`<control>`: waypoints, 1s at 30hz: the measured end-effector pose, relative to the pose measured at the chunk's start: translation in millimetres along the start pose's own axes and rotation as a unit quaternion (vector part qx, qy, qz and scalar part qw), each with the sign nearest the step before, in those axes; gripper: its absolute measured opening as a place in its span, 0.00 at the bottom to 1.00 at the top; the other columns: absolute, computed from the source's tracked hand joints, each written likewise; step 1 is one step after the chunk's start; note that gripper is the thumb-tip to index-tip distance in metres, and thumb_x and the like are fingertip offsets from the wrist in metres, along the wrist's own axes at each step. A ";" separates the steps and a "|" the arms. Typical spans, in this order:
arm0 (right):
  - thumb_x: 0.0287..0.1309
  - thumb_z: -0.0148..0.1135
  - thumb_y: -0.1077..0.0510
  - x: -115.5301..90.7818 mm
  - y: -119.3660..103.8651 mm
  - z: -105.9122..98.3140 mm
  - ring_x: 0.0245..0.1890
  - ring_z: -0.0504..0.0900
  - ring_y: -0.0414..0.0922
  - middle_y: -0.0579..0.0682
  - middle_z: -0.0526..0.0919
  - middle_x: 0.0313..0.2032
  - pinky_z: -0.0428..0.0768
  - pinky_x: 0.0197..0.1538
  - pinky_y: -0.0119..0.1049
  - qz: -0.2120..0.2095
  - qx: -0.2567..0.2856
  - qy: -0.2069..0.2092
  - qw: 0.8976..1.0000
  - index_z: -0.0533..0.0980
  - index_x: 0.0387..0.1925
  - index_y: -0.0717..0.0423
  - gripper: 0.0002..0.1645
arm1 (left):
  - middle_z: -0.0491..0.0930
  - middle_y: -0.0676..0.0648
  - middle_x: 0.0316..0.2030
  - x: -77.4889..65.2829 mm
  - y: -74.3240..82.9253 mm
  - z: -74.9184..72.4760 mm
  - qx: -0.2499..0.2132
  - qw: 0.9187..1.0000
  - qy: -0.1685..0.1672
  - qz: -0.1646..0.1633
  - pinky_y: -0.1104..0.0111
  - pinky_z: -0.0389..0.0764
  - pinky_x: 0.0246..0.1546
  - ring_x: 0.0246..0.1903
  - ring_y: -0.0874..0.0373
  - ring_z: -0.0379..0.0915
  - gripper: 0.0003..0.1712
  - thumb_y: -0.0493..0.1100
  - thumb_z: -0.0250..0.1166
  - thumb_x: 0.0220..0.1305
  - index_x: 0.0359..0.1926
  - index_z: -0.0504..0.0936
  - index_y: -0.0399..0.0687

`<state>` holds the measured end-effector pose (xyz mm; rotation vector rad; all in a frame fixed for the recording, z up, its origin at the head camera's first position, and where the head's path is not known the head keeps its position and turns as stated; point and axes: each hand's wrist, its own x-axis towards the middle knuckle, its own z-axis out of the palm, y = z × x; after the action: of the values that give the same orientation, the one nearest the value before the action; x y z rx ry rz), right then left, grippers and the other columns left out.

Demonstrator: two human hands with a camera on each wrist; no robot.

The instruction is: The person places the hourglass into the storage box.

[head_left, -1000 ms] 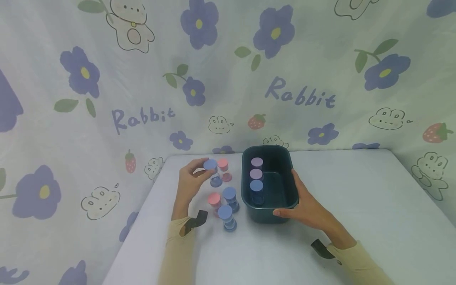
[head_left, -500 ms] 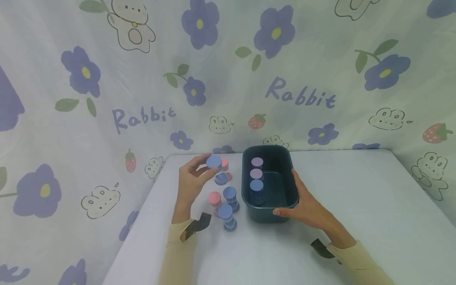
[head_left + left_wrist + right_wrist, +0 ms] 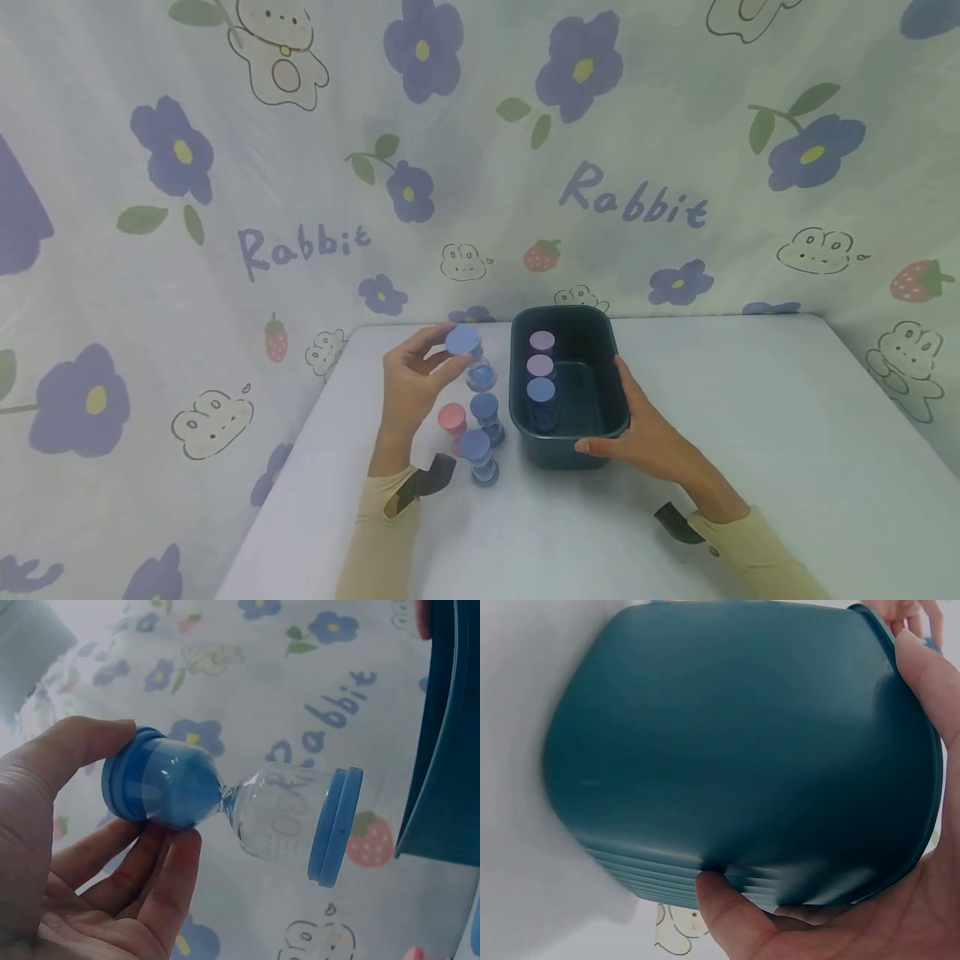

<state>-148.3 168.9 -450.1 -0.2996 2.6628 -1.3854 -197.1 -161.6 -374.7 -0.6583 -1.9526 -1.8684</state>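
Observation:
A blue hourglass [image 3: 480, 375] hangs above the table, tilted, its blue end pinched between the thumb and fingers of my left hand [image 3: 416, 379]. In the left wrist view, blue sand fills the held bulb of the hourglass [image 3: 180, 784], and the other bulb is clear. My right hand [image 3: 648, 433] grips the near right corner of a dark teal bin [image 3: 566, 454], with thumb near the rim and fingers along the outer side. Inside the bin, along its left side, stand two purple-topped hourglasses [image 3: 540, 365] and a blue-topped hourglass [image 3: 541, 392].
Left of the bin, two blue hourglasses [image 3: 483, 408] [image 3: 476, 446] and a pink hourglass [image 3: 452, 417] stand on the white table [image 3: 525, 533]. A patterned curtain [image 3: 480, 167] hangs behind the table's far edge.
My left hand has raised the blue hourglass slightly and carried it right, towards the bin. It now covers the far pink hourglass in the head view. My right hand has stayed put.

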 end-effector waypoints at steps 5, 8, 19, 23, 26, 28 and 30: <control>0.46 0.79 0.33 -0.6 -1.0 -0.8 0.80 0.50 0.70 0.60 0.40 0.84 0.62 0.70 0.77 0.000 0.002 -0.001 1.000 0.30 0.83 0.43 0.82 | 0.87 0.53 0.51 -1.6 2.4 8.0 0.011 1.000 -0.014 0.000 0.68 0.86 0.57 0.51 0.63 0.84 0.24 0.23 0.71 0.55 0.55 0.81 0.26; 0.46 0.79 0.34 -0.6 -1.3 -1.0 0.80 0.50 0.70 0.60 0.40 0.84 0.61 0.71 0.77 -0.002 0.005 -0.001 1.000 0.30 0.83 0.43 0.82 | 0.87 0.44 0.52 -2.7 3.7 12.4 0.024 0.999 -0.024 -0.002 0.68 0.86 0.57 0.50 0.63 0.84 0.25 0.24 0.71 0.55 0.56 0.82 0.29; 0.46 0.79 0.34 -0.1 -1.9 -1.1 0.80 0.50 0.70 0.60 0.40 0.84 0.62 0.70 0.77 -0.006 0.001 0.001 1.000 0.30 0.83 0.43 0.82 | 0.87 0.46 0.49 -4.7 2.6 26.1 0.013 0.999 -0.043 0.005 0.69 0.87 0.55 0.46 0.63 0.80 0.24 0.25 0.72 0.55 0.55 0.82 0.29; 0.46 0.79 0.34 0.3 -1.8 -0.8 0.80 0.50 0.71 0.59 0.39 0.84 0.61 0.70 0.77 -0.003 -0.001 0.000 1.000 0.29 0.83 0.43 0.82 | 0.85 0.34 0.51 -6.1 2.0 31.2 0.014 0.999 -0.050 -0.007 0.69 0.87 0.55 0.47 0.61 0.80 0.24 0.26 0.71 0.57 0.56 0.82 0.32; 0.46 0.79 0.34 0.4 -1.9 -0.5 0.80 0.49 0.70 0.59 0.39 0.84 0.60 0.70 0.77 -0.001 -0.001 -0.001 1.000 0.29 0.83 0.43 0.82 | 0.84 0.34 0.53 -7.4 1.9 35.1 0.018 0.998 -0.058 -0.022 0.69 0.86 0.56 0.49 0.60 0.81 0.24 0.28 0.71 0.58 0.57 0.83 0.35; 0.46 0.79 0.34 0.5 -1.8 -0.3 0.80 0.49 0.70 0.59 0.39 0.84 0.60 0.70 0.77 0.001 0.000 -0.001 1.000 0.29 0.83 0.43 0.82 | 0.84 0.35 0.53 -8.2 2.0 37.8 0.020 0.997 -0.064 -0.029 0.69 0.86 0.56 0.50 0.60 0.81 0.24 0.30 0.72 0.58 0.57 0.83 0.37; 0.46 0.79 0.34 0.6 -1.8 -0.2 0.80 0.49 0.70 0.59 0.39 0.84 0.60 0.70 0.77 0.001 0.000 -0.002 1.000 0.29 0.83 0.43 0.82 | 0.84 0.36 0.53 -8.7 1.7 40.3 0.020 0.997 -0.067 -0.034 0.69 0.87 0.55 0.50 0.59 0.82 0.24 0.31 0.73 0.58 0.57 0.83 0.38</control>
<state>-148.7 167.9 -448.6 -0.2994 2.6599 -1.3834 -186.5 -122.2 -380.7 -0.7299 -2.1152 -1.8641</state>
